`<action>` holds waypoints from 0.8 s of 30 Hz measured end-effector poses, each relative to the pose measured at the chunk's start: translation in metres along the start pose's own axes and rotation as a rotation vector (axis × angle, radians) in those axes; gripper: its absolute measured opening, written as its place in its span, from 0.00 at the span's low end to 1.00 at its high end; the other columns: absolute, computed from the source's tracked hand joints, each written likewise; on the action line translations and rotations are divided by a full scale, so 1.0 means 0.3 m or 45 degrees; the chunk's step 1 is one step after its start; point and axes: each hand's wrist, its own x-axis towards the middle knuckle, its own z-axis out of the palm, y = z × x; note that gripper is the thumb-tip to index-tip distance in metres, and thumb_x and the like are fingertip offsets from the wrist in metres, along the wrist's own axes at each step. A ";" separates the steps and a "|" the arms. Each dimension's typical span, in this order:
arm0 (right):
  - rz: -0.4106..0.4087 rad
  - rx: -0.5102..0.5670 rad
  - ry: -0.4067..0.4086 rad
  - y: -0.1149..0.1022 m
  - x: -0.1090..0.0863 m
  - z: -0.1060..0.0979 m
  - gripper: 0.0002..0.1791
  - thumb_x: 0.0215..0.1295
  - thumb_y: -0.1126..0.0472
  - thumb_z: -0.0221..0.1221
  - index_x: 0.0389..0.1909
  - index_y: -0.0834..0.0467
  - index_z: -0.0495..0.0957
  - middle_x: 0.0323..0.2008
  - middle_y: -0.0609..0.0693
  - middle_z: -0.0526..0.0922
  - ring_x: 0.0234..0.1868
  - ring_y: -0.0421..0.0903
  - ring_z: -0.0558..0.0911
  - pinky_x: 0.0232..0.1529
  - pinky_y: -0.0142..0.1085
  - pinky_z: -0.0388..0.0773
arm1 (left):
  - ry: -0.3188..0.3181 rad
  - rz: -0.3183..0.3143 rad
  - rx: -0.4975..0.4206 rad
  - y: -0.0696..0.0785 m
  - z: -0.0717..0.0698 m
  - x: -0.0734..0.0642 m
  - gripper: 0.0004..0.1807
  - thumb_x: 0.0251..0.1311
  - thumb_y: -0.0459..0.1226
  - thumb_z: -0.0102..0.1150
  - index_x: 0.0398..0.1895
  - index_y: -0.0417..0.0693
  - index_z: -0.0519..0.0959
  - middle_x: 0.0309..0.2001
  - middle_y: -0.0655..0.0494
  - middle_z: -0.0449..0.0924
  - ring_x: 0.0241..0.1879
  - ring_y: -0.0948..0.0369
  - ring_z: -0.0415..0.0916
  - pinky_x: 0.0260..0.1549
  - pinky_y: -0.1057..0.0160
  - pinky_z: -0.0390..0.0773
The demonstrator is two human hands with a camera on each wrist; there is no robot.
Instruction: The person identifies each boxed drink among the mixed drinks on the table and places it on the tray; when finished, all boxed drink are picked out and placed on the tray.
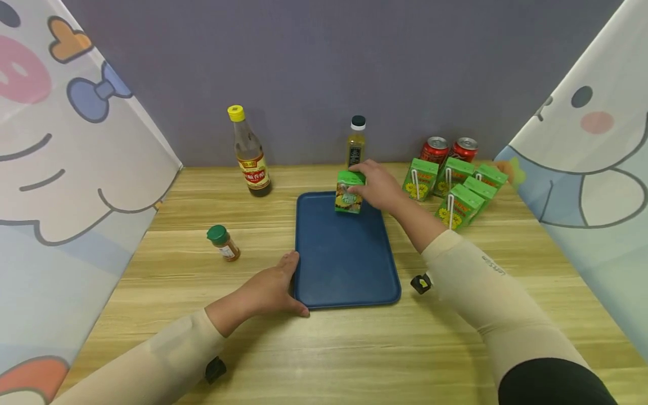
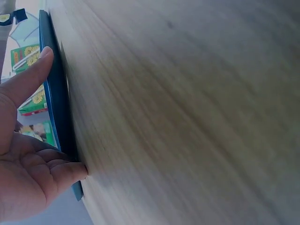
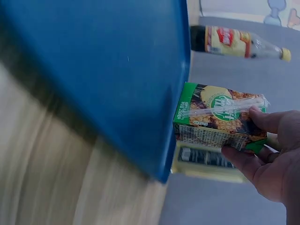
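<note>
My right hand pinches a green juice carton by its upper end, upright at the far edge of a dark blue tray. In the right wrist view the carton shows a pineapple print and a wrapped straw, with thumb and fingers on opposite sides near its top. The left hand rests at the tray's near left corner, thumb at the front edge and fingers along the left side. From the left wrist view, that hand spreads against the tray's rim.
Behind the tray stands a small bottle of yellow liquid. A yellow-capped sauce bottle and a green-lidded spice jar are on the left. Several green drink cartons and two red cans group at the right, before a grey partition.
</note>
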 end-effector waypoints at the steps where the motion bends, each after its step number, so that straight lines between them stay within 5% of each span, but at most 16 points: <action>1: -0.019 -0.003 0.000 -0.011 0.010 0.014 0.33 0.66 0.50 0.63 0.70 0.54 0.67 0.64 0.55 0.69 0.56 0.54 0.74 0.53 0.50 0.71 | 0.004 -0.001 0.001 0.000 -0.003 -0.001 0.72 0.38 0.60 0.77 0.79 0.40 0.42 0.78 0.44 0.41 0.78 0.51 0.42 0.72 0.49 0.54; 11: -0.069 -0.067 -0.066 -0.084 0.077 0.093 0.32 0.67 0.49 0.62 0.69 0.53 0.68 0.64 0.54 0.70 0.59 0.52 0.73 0.56 0.48 0.71 | -0.006 0.002 -0.006 0.008 -0.001 -0.005 0.71 0.39 0.59 0.77 0.78 0.39 0.44 0.78 0.43 0.42 0.78 0.50 0.42 0.72 0.49 0.54; 24: -0.122 0.011 -0.075 -0.123 0.135 0.132 0.32 0.65 0.49 0.64 0.69 0.51 0.69 0.63 0.53 0.71 0.58 0.51 0.74 0.56 0.47 0.73 | -0.015 -0.002 0.026 0.007 -0.002 -0.004 0.71 0.39 0.61 0.76 0.78 0.40 0.42 0.78 0.42 0.42 0.78 0.50 0.42 0.72 0.49 0.55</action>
